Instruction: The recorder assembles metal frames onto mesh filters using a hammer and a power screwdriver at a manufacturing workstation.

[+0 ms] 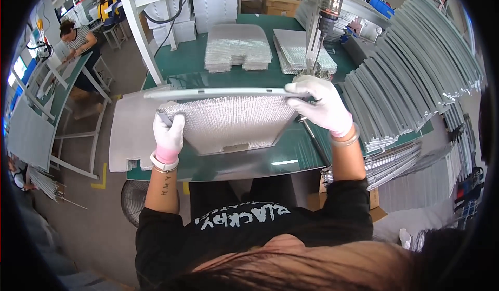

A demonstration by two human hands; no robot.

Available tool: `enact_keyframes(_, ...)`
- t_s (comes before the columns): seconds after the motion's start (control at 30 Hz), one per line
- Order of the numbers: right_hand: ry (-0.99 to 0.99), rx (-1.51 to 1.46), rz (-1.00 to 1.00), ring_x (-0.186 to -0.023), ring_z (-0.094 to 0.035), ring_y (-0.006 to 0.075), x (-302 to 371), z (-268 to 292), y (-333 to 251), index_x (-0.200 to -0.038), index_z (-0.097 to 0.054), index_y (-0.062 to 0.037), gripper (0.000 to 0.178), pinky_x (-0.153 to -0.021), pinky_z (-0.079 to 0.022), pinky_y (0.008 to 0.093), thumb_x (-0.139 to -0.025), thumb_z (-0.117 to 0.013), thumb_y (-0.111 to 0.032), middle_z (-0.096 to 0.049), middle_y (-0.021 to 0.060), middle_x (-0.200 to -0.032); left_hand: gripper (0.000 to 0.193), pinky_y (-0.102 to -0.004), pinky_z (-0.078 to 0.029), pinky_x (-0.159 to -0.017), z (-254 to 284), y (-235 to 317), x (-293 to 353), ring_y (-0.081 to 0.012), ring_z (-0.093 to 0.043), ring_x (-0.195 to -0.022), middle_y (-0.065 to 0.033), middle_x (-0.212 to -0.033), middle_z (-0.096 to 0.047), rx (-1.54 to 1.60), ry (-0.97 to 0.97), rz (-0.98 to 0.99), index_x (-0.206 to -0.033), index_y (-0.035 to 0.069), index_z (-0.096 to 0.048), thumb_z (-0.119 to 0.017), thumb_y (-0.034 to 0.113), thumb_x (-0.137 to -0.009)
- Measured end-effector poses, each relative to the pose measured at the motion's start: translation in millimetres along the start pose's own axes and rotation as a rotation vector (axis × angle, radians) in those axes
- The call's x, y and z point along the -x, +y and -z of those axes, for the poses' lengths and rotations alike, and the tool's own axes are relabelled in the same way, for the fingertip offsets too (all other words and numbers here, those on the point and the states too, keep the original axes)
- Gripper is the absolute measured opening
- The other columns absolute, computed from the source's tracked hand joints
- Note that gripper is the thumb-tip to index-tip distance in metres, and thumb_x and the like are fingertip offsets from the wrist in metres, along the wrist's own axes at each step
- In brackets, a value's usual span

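Observation:
A silvery mesh panel (239, 122) stands tilted on the green worktable in front of me, its lower edge near the table's front. Along its upper edge runs a long pale metal strip (223, 91). My left hand (169, 131), in a white glove, is closed around the panel's upper left corner, where a short grey edge piece (164, 117) shows by the fingers. At the strip's right end, my gloved right hand (323, 105) pinches it between thumb and fingers. The panel hides part of the table behind it.
Mesh sheets lie in a stack (238, 47) at the back, with a second stack (304, 52) beside it. A power driver (330, 10) hangs above. Many metal strips (410, 67) are piled at right. Flat pale sheets (135, 124) lie left; a floor fan (136, 202) stands below. A co-worker (80, 41) sits far left.

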State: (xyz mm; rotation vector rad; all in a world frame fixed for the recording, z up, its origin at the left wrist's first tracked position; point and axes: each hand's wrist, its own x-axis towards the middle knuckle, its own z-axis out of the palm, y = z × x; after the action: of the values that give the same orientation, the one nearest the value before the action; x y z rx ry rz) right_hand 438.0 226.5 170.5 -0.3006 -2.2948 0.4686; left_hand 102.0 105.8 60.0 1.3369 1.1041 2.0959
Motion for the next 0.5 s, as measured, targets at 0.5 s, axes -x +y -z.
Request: enact_keyframes(0.5, -0.414, 0.212, 0.249, -0.081, -0.065, 0.0317, -68.5, 3.1, -48.4, -0.112, -0.061, -0.0056, 0.04, -0.07, -0.052, 0.0397, -0.074, -0.064, 0.006, -0.064, 0.0115, -0.086, 0.012, -0.0237, -0.046, -0.069, 7.3, 42.8, -24.9, -0.0096, -0.057, -0.077, -0.0047, -0.088, -0.063, -0.071, -0.303, -0.094, -0.095, 0.0, -0.064, -0.069, 0.001, -0.085)
